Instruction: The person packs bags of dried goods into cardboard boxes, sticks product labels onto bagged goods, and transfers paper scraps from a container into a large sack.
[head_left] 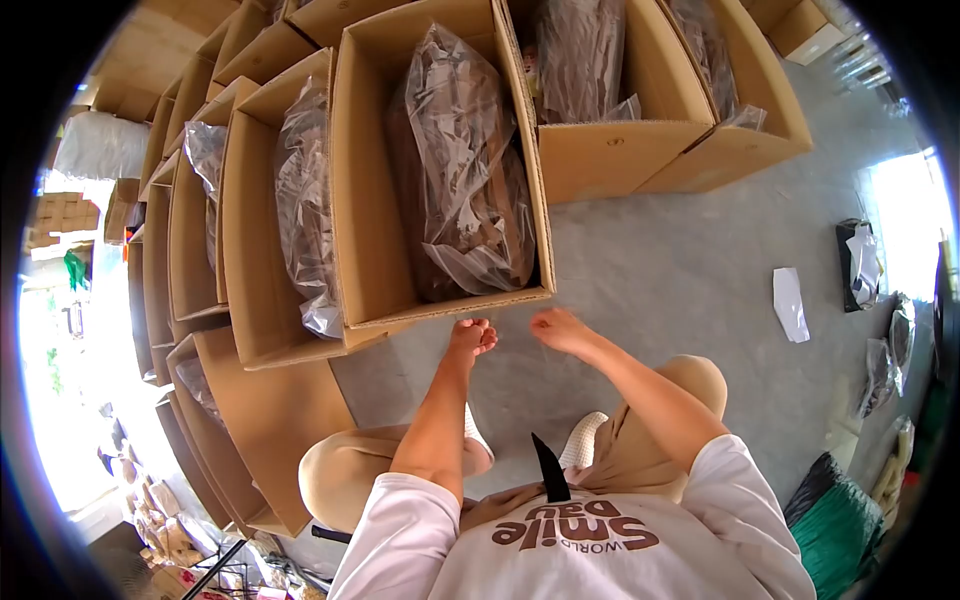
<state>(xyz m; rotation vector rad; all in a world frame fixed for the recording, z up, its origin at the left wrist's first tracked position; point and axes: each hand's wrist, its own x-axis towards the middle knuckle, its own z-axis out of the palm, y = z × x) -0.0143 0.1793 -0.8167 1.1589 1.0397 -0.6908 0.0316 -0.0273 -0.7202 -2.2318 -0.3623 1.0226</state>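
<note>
My left hand (472, 337) is curled closed just below the near edge of an open cardboard box (372, 200); nothing shows in it. To its right, my right hand (560, 330) is also closed, knuckles up, with no object seen sticking out of it. A gap of floor lies between the two hands. Neither hand visibly touches the box. Inside that box lies a clear plastic bag (462, 150) with brown contents, its crumpled end toward me.
More open boxes (250, 210) with bagged brown items stand left, and others (625, 160) stand right. A white sheet (789, 304) lies on the grey floor (680, 270). Farther right are a black tray (858, 265), plastic bags (878, 375) and a green sack (838, 525).
</note>
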